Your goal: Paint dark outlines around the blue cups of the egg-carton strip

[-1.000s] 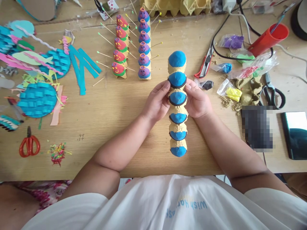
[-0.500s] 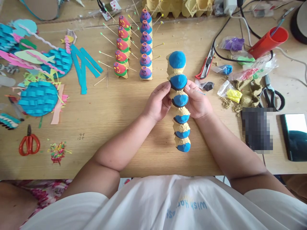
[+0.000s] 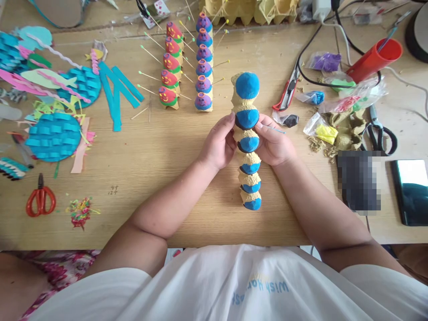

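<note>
A long strip of egg-carton cups (image 3: 247,118) stands out over the table in front of me, its bumps capped with blue clay and edged here and there in a dark colour. My left hand (image 3: 220,140) is closed on its left side near the second cup, with the thumb along the edge. On the opposite side my right hand (image 3: 274,145) grips the same strip. A thin light-blue stick (image 3: 276,129) pokes out past the right thumb; how it is held is partly hidden.
Two rows of finished carton caterpillars, one red and green (image 3: 171,63), one purple (image 3: 203,53), stand behind. To the right lie a red cutter (image 3: 288,91), bagged clay (image 3: 326,133), black scissors (image 3: 379,136) and a phone (image 3: 410,191). Orange scissors (image 3: 40,200) and woven paper fish (image 3: 53,137) lie left.
The strip's near end has swung slightly left, and the strip has turned a little in my hands. Both hands keep their hold in nearly the same place.
</note>
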Demonstrator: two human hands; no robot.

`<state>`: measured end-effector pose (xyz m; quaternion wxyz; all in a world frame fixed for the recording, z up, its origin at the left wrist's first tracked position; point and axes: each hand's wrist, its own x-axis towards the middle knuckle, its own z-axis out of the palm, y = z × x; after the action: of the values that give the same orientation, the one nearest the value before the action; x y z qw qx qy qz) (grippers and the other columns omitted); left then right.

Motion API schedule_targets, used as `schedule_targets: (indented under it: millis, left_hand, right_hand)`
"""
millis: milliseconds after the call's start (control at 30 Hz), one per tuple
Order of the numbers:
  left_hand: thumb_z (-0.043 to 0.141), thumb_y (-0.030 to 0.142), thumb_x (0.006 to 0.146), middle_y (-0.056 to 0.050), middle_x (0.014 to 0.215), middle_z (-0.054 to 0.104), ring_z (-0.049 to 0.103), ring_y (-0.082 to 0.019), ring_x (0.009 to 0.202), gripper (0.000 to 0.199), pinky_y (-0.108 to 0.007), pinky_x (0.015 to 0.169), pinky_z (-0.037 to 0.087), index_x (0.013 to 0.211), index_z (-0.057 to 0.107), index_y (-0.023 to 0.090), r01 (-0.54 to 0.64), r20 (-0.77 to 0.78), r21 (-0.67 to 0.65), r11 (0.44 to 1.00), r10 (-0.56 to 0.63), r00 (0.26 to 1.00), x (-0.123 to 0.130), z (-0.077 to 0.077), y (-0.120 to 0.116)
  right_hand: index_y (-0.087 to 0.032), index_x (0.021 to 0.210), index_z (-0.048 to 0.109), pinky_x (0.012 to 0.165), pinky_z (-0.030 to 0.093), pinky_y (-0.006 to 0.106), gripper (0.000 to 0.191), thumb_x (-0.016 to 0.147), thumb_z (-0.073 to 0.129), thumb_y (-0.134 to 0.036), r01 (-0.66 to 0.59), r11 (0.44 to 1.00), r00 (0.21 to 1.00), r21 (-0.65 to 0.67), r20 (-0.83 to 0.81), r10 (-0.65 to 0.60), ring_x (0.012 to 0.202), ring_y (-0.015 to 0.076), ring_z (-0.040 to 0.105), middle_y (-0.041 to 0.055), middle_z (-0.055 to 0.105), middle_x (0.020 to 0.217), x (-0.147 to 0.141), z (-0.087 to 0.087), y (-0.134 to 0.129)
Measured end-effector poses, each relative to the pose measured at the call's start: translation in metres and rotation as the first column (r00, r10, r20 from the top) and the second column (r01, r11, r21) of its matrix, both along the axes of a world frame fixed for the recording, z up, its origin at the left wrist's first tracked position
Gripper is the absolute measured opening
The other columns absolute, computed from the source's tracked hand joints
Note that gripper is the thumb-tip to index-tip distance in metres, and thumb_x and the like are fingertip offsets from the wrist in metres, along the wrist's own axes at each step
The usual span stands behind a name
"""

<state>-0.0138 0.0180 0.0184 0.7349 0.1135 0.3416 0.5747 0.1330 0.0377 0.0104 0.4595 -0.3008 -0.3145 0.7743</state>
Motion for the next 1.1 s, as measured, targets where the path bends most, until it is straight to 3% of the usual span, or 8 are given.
schedule_targets:
  millis: [200,500,633,767,967,1100]
  left_hand:
    - [0.058,0.053,0.109,-0.005,0.109,0.085,0.082,-0.024,0.114,0.038,-0.032,0.092,0.066,0.117,0.077,0.021,-0.017,0.061,-0.026,1.000,0.018,0.998,0.0015,0.0020,-0.0008]
    - [0.067,0.047,0.106,-0.002,0.094,0.083,0.082,-0.019,0.102,0.031,-0.026,0.082,0.063,0.093,0.078,0.021,-0.005,-0.054,0.027,1.000,0.006,0.999,0.0000,0.0008,0.0011]
    - [0.065,0.051,0.107,-0.002,0.095,0.083,0.080,-0.021,0.101,0.032,-0.029,0.075,0.063,0.098,0.081,0.024,0.027,-0.090,0.077,0.997,-0.020,0.996,-0.0006,0.0014,0.0013]
    - [0.073,0.045,0.103,0.000,0.096,0.081,0.080,-0.020,0.103,0.021,-0.027,0.075,0.062,0.099,0.080,0.025,-0.008,-0.153,0.104,0.995,0.023,0.988,0.0003,-0.0021,0.0003]
    - [0.079,0.032,0.100,0.004,0.093,0.081,0.074,-0.010,0.081,0.004,-0.023,0.072,0.060,0.098,0.079,0.029,0.050,-0.189,0.114,0.992,-0.028,0.982,0.0015,-0.0006,-0.0022]
    - [0.085,0.032,0.095,0.006,0.081,0.076,0.071,-0.008,0.068,0.014,-0.021,0.066,0.060,0.091,0.074,0.024,0.041,-0.155,0.100,0.994,-0.025,0.988,0.0012,-0.0005,-0.0016]
  right_hand:
    - [-0.024,0.095,0.069,0.074,0.066,0.029,0.029,0.085,0.090,-0.043,-0.006,0.999,1.000,0.037,-0.004,0.006,0.075,0.0138,0.073,-0.0025,0.077,0.086,0.0006,-0.0029,0.0021]
    - [-0.025,0.095,0.071,0.075,0.066,0.031,0.035,0.082,0.092,-0.050,-0.012,0.997,1.000,0.077,0.024,0.010,0.078,0.0149,0.074,-0.0025,0.077,0.086,0.0009,-0.0053,0.0015]
    - [-0.026,0.096,0.072,0.078,0.067,0.033,0.033,0.082,0.091,-0.050,0.031,0.997,0.999,0.070,0.043,-0.034,0.081,0.0160,0.075,-0.0021,0.079,0.088,0.0011,-0.0037,0.0023]
    - [-0.026,0.099,0.073,0.079,0.068,0.034,0.029,0.085,0.087,-0.048,0.074,0.994,0.994,0.075,0.077,-0.080,0.082,0.0165,0.076,-0.0017,0.079,0.090,0.0027,-0.0036,0.0044]
    - [-0.028,0.103,0.073,0.083,0.069,0.037,0.028,0.089,0.082,-0.050,0.115,0.988,0.986,0.099,0.106,-0.126,0.093,0.0198,0.079,-0.0014,0.080,0.093,0.0034,-0.0035,0.0053]
    - [-0.028,0.102,0.073,0.085,0.069,0.037,0.027,0.090,0.081,-0.051,0.139,0.987,0.977,0.074,0.154,-0.149,0.095,0.0201,0.078,-0.0007,0.080,0.094,0.0030,0.0000,0.0034]
